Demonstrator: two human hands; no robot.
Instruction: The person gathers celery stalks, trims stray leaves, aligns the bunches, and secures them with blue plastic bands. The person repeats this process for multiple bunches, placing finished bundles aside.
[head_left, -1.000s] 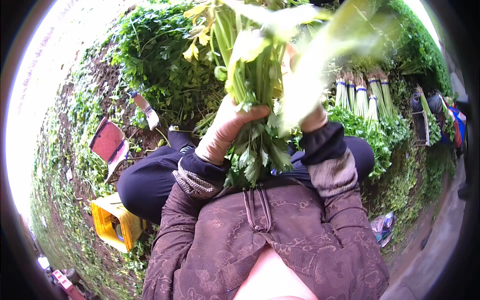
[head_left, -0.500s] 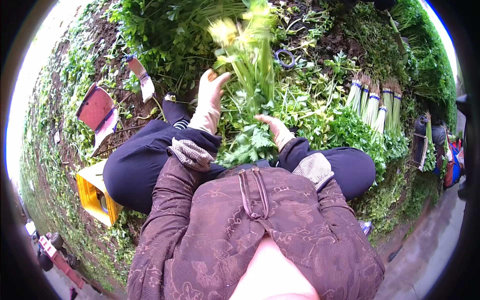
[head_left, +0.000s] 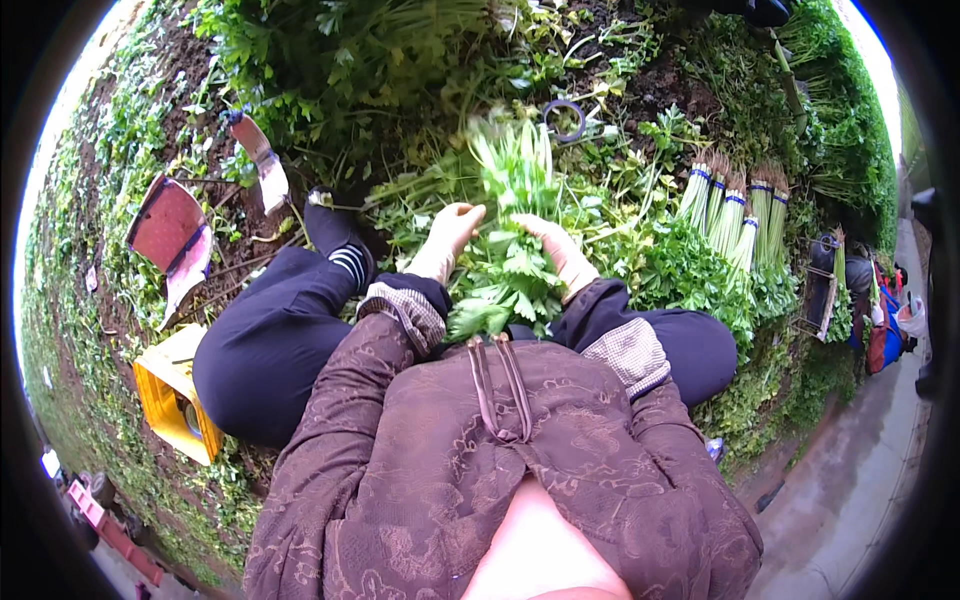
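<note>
2 hands, left hand (head_left: 452,228) and right hand (head_left: 560,250), grip leafy bunch (head_left: 510,230).

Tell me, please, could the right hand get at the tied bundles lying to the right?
Probably yes: nothing stands between the right hand and the tied bundles, only low greens, though it now grips the bunch.

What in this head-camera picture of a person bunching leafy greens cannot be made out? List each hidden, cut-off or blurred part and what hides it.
- Left hand: its fingertips are buried in the bunch of greens.
- Right hand: its palm is turned away, behind the leaves.
- Stalk tips of the bunch: blurred.
- Yellow box: its contents are too small and shadowed.
- Tied bundles: the kind of band is too small to tell.
- Person's feet: mostly hidden under leaves.
</note>
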